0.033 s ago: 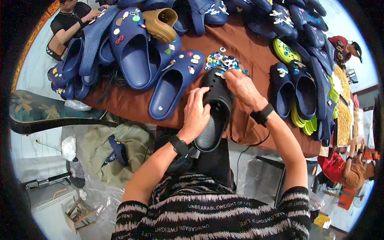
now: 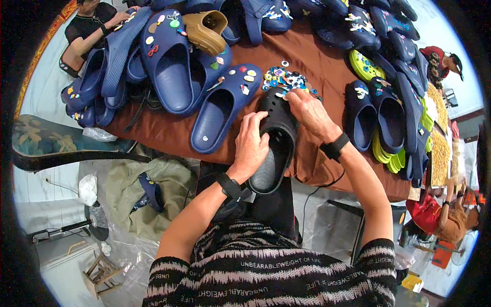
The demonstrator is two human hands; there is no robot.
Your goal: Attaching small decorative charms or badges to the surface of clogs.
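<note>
Left hand (image 2: 251,145) grips a black clog (image 2: 279,122); right hand (image 2: 310,113) bends over its toe (image 2: 270,101), hold unclear; poses unchanged.

Brown-covered table (image 2: 330,61): navy clogs (image 2: 362,115), charm pile (image 2: 285,80), lime clog (image 2: 364,65).

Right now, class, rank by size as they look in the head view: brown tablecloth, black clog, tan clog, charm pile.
1. Brown tablecloth
2. Black clog
3. Tan clog and charm pile: too alike to rank

Bare cloth (image 2: 328,69) beyond right grip (image 2: 311,114) (navy clogs (image 2: 361,116) rightward).
</note>
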